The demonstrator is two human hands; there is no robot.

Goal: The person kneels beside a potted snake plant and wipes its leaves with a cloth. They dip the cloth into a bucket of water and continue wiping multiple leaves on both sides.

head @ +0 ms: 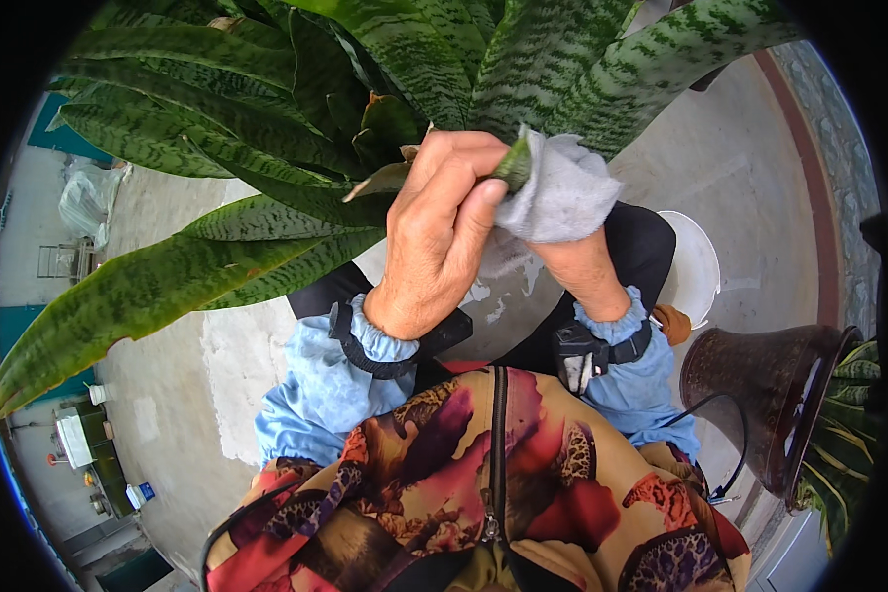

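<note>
A large snake plant with broad banded green leaves spreads across the top of the head view. My left hand pinches a green leaf between thumb and fingers, close to its end. Around the same leaf, my right hand has a grey-white cloth wrapped; the cloth hides most of its fingers. Dry brown leaf pieces show just left of my left hand. One long leaf arches down to the far left.
A white bucket stands beside my right knee, with an orange-brown cloth near it. At the right is a brown glazed pot holding another snake plant. A clear plastic bag and a table are at the left.
</note>
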